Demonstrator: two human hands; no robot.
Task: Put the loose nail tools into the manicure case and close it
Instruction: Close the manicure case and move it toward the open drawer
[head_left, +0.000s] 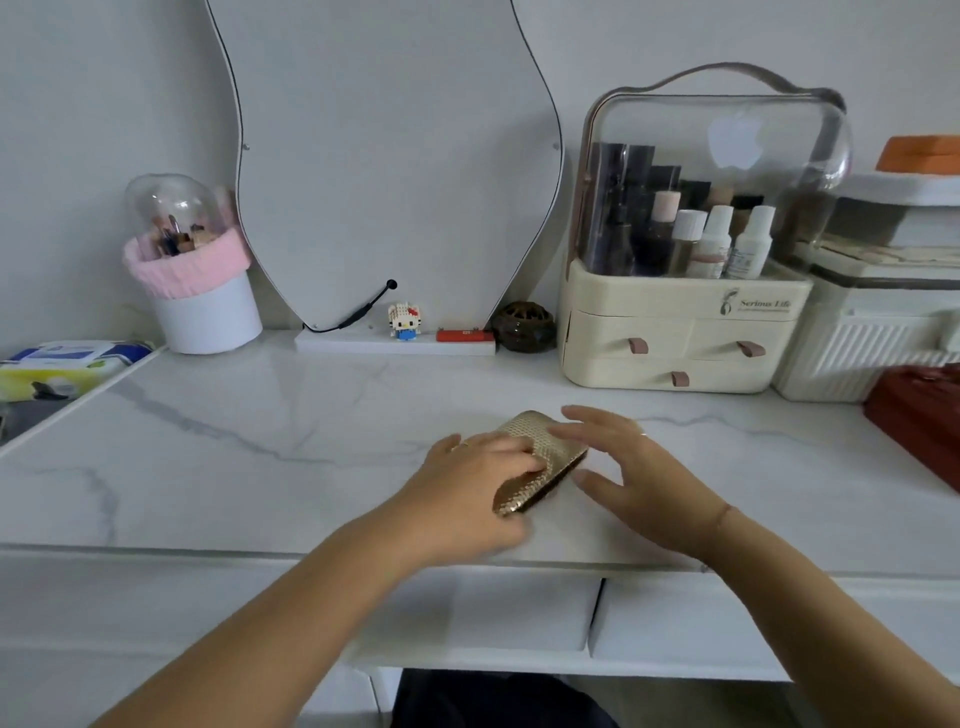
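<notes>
While left hand rests flat on closed case, right hand hovers beside, fingers spread.

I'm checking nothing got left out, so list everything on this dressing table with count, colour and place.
tabletop: one, white marble, across the view
manicure case: one, gold, front centre
mirror: one, grey, back centre
brush holder: one, white with pink band, back left
toy figure: one, white and blue, on mirror base
pot: one, dark brown, right of mirror
cosmetic organiser: one, cream with clear lid, back right
box: one, dark red, far right
wipes pack: one, blue and white, far left
left hand: one, fingers resting on the manicure case
right hand: one, open, at the manicure case's right side
</notes>
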